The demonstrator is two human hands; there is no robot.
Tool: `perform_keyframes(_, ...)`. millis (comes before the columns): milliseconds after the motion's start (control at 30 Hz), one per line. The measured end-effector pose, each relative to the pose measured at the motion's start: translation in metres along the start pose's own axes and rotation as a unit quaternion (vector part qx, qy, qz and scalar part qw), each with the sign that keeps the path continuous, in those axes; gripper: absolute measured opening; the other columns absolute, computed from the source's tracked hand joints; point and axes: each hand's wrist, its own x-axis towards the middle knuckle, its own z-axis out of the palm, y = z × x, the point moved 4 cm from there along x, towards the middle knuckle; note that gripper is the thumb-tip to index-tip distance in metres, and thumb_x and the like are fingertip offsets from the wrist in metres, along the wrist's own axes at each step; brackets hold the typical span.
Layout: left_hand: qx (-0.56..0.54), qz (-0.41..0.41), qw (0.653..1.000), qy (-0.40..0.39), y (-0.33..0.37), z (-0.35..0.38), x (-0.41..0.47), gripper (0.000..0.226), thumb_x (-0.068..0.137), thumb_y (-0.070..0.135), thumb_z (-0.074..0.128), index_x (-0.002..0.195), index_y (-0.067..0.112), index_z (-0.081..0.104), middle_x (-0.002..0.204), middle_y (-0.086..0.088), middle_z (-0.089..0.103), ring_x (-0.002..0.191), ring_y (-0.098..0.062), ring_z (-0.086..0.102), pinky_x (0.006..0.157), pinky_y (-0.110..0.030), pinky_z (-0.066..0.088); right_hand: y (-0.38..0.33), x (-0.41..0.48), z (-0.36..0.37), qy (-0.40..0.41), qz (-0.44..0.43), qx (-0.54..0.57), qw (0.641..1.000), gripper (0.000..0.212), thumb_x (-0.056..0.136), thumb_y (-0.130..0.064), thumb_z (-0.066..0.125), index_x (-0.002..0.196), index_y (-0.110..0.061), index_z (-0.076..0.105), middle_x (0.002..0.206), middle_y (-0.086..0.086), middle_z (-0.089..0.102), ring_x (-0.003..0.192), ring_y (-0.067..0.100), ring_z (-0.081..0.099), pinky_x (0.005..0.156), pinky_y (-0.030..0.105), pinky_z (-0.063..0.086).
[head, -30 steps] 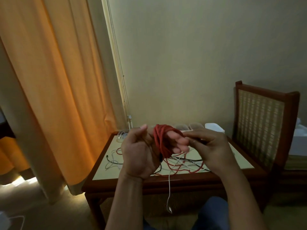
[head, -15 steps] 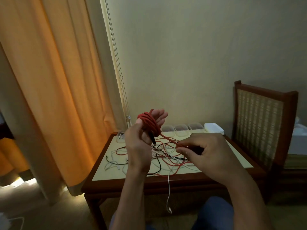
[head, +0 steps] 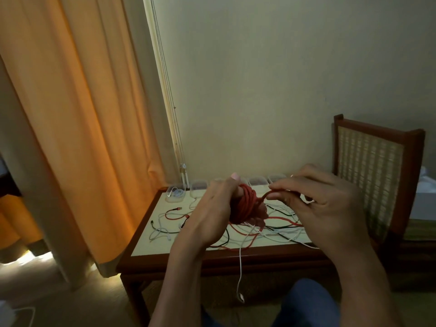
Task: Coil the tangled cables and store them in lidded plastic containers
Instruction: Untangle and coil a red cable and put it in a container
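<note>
Red cable (head: 245, 204): thin, round, matte cord wound in thick bundle of loops around fingers of left hand (head: 212, 213), held above table (head: 141, 244). Left hand closed through coil, thumb up. Right hand (head: 323, 206) just beside coil, thumb and forefinger pinched on free red strand running off bundle. Below hands, loose tangle of cables (head: 278, 230), red, white, black, sprawled on pale tabletop with dark wood rim; one white cable (head: 240, 274) dangles over front edge. Clear plastic containers (head: 175, 193) in row at table's back edge, by wall.
</note>
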Motion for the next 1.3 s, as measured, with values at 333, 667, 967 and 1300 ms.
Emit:
perform_keyframes(333,-0.269,-0.015,0.959,-0.088,0.000,0.000,-0.009,0.081,0.098,0.055,0.021,0.073,-0.001,0.073,0.073,-0.025,0.069,0.062,-0.033,0.067,0.062,-0.031,0.055,0.027,-0.010,0.041,-0.028,0.107,0.192,0.975,0.016,0.092,-0.028,0.072,0.105,-0.021,0.080,0.080,-0.004,0.070,0.072,0.014,0.065,0.066,0.034,0.051)
perform_keyframes(667,-0.567,0.130,0.807,0.101,0.008,-0.030,-0.007,0.056,0.104,0.031,0.030,0.114,-0.005,0.072,0.126,-0.026,0.068,0.117,-0.033,0.068,0.093,-0.030,0.059,0.020,-0.026,0.070,-0.197,0.236,0.276,0.911,0.018,0.087,-0.025,0.073,0.104,-0.028,0.078,0.095,-0.022,0.075,0.093,-0.006,0.068,0.078,0.007,0.047)
perform_keyframes(967,-0.272,0.151,0.916,0.252,-0.002,-0.035,0.000,0.061,0.098,0.032,0.044,0.139,-0.013,0.048,0.135,-0.028,0.061,0.132,-0.041,0.056,0.114,-0.044,0.046,0.007,-0.023,0.061,-0.304,0.210,0.237,0.898,0.015,0.087,-0.032,0.076,0.101,-0.036,0.079,0.094,-0.025,0.074,0.092,-0.003,0.068,0.078,0.013,0.052)
perform_keyframes(1300,0.080,0.020,0.986,0.148,-0.001,-0.005,0.001,0.062,0.112,0.035,0.026,0.054,0.024,0.047,0.047,0.015,0.050,0.047,-0.001,0.049,0.055,-0.016,0.039,0.012,-0.004,0.044,-0.129,0.067,0.120,0.982,0.015,0.081,-0.021,0.081,0.096,-0.024,0.081,0.075,-0.020,0.060,0.073,0.000,0.058,0.066,0.007,0.038)
